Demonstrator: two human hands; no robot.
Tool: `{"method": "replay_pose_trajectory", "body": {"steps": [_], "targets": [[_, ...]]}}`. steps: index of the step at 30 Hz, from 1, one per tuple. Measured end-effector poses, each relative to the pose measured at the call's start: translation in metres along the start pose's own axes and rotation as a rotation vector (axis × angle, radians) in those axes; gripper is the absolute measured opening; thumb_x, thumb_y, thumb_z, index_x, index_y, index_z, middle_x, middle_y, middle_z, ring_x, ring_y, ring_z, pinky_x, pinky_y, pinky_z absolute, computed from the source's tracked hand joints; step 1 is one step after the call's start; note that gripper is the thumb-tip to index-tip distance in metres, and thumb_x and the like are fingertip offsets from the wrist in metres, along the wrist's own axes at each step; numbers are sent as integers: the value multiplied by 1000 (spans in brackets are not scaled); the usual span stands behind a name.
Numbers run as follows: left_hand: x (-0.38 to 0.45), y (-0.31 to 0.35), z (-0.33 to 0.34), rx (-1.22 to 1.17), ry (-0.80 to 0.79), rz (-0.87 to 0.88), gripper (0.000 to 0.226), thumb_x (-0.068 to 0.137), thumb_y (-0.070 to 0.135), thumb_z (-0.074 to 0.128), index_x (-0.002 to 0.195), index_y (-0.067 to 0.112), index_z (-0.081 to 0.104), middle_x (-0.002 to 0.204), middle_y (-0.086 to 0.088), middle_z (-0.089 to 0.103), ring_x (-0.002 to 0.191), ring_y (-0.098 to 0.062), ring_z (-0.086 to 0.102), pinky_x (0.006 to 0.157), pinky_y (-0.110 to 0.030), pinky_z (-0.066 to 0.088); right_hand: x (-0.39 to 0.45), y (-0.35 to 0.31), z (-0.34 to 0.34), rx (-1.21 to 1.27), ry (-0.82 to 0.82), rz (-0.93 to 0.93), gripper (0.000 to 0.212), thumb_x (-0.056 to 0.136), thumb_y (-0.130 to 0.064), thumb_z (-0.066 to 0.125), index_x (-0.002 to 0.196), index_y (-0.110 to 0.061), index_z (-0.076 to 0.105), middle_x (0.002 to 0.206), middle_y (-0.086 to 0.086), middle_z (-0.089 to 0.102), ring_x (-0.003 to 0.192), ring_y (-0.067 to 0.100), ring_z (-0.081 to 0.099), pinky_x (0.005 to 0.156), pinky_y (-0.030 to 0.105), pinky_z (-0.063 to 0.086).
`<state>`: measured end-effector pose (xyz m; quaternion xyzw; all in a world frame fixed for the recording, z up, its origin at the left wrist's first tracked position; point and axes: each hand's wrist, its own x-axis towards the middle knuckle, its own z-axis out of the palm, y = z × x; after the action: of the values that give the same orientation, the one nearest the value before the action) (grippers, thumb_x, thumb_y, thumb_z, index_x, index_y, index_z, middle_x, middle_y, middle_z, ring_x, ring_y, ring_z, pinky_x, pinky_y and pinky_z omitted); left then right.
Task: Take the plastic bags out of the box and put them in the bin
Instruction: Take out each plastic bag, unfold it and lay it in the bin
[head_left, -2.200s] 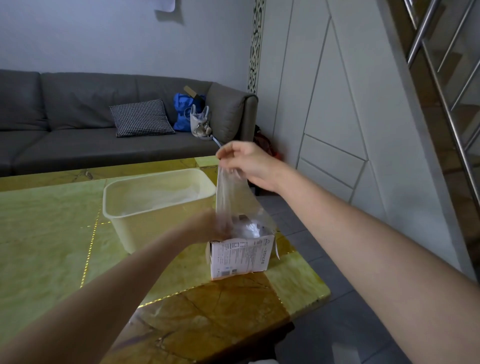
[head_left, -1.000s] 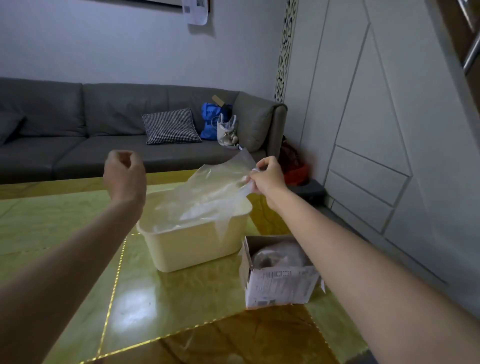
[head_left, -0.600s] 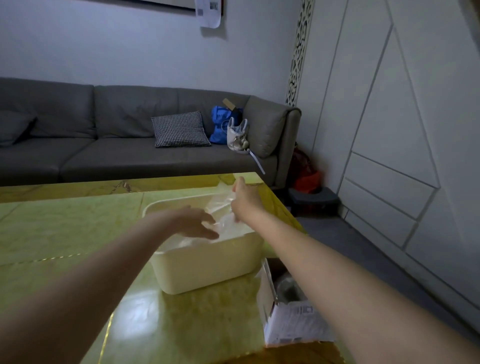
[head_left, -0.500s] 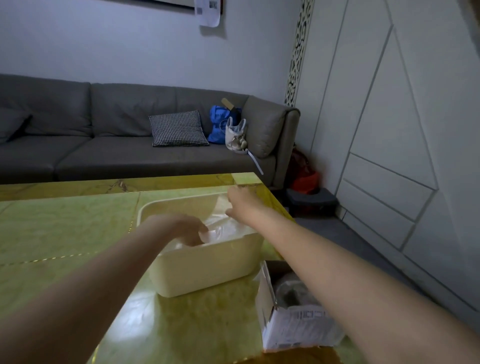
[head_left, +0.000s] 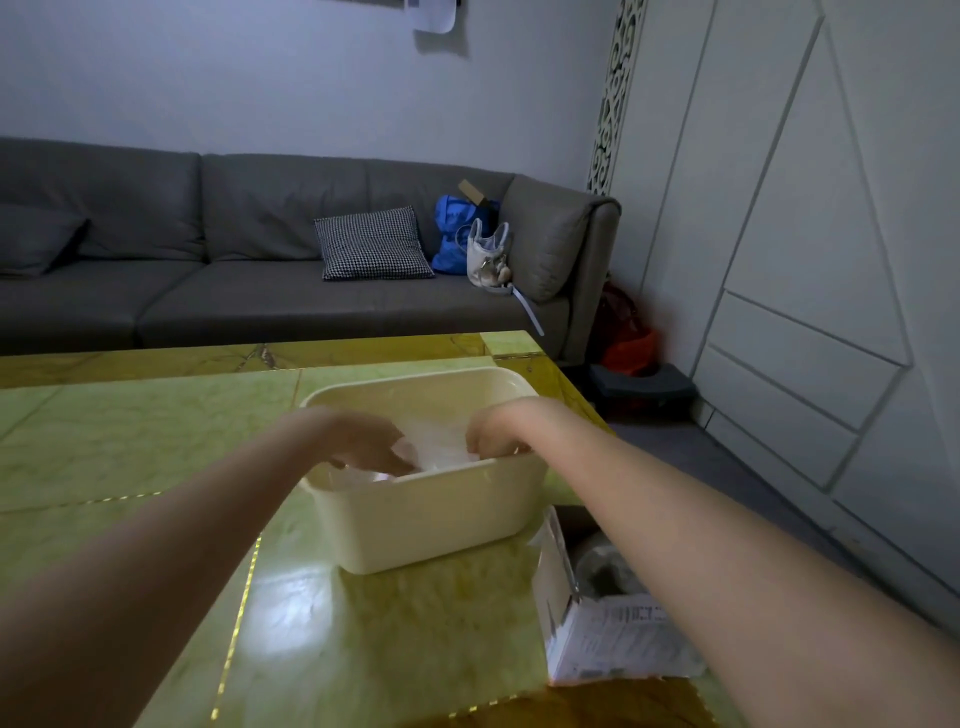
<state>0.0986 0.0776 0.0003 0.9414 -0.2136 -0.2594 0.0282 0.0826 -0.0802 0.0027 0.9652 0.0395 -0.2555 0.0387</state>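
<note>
1. Left hand (head_left: 363, 441) reaches into the cream bin (head_left: 431, 514), fingers fairly straight, pressing down on the clear plastic bag (head_left: 441, 447)
2. Right hand (head_left: 498, 428) has curled fingers at the bag's right edge; whether they grip it, I cannot tell
3. The box (head_left: 608, 639) stands below the right fingers, more plastic inside

A grey sofa (head_left: 249, 270) stands against the pale wall (head_left: 260, 78) beyond the far edge of the green-and-gold marble table (head_left: 130, 426). White panelled cabinetry (head_left: 805, 260) lines the right side above grey floor (head_left: 701, 467).
</note>
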Motion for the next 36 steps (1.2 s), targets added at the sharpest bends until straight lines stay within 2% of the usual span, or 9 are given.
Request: {"method": "replay_pose_trajectory", "body": {"steps": [5, 9, 11, 15, 20, 23, 27, 32, 36], "targets": [[-38, 8, -25, -216, 349, 136, 31, 90, 24, 57, 119, 14, 61, 127, -4, 57, 114, -21, 53, 95, -30, 42, -43, 11, -20, 321, 258, -78, 44, 88, -24, 66, 128, -11, 53, 132, 5, 49, 112, 23, 53, 81, 28, 48], [-54, 39, -27, -426, 651, 269, 19, 91, 10, 54, 104, 9, 68, 110, -7, 65, 96, -19, 59, 84, -31, 49, -101, 29, -21, 477, 432, -136, 22, 87, -17, 66, 108, -9, 66, 92, -1, 63, 78, 10, 62, 61, 17, 49], [-60, 64, -21, -427, 634, 338, 19, 91, 9, 54, 103, 7, 68, 105, -7, 66, 88, -15, 59, 74, -24, 48, -124, 40, -12, 479, 337, -92, 15, 88, -15, 65, 98, -4, 69, 73, -3, 65, 64, 5, 61, 53, 14, 47], [-70, 105, 3, -383, 409, 453, 20, 89, 4, 53, 103, 4, 69, 98, -10, 68, 66, -2, 57, 52, -6, 42, -152, 56, 13, 404, 115, 22, 16, 87, -14, 66, 89, 2, 69, 72, 5, 67, 62, 12, 63, 52, 17, 50], [-71, 135, 48, 65, 319, 459, 27, 89, 14, 53, 114, 15, 65, 115, -3, 65, 103, -18, 60, 89, -24, 45, -166, 46, 60, 197, 153, 132, 20, 84, -10, 68, 99, 3, 65, 80, 13, 66, 64, 23, 64, 63, 34, 57], [-67, 143, 67, 219, 371, 451, 31, 90, 23, 51, 120, 17, 57, 115, -1, 64, 105, -20, 58, 99, -29, 32, -165, 36, 79, 135, 310, 135, 20, 89, -4, 55, 107, -2, 62, 96, 13, 58, 80, 29, 60, 60, 32, 43], [-64, 140, 75, 177, 487, 453, 33, 88, 18, 53, 121, 18, 55, 114, 1, 65, 104, -20, 57, 99, -26, 27, -158, 38, 87, 176, 436, 171, 14, 90, -7, 56, 103, -7, 61, 107, 11, 60, 93, 30, 59, 65, 34, 41], [-66, 138, 77, 71, 543, 417, 31, 88, 15, 53, 119, 19, 57, 109, 0, 66, 107, -23, 54, 87, -22, 33, -163, 44, 84, 361, 377, 158, 30, 82, -10, 68, 111, -8, 60, 114, 9, 57, 101, 27, 58, 80, 36, 51], [-75, 141, 71, 26, 504, 411, 33, 88, 26, 56, 119, 15, 57, 111, -3, 64, 107, -21, 51, 78, -21, 34, -172, 48, 76, 508, 239, 170, 46, 78, -30, 75, 114, -7, 60, 101, 7, 59, 88, 21, 57, 66, 28, 46]]}}
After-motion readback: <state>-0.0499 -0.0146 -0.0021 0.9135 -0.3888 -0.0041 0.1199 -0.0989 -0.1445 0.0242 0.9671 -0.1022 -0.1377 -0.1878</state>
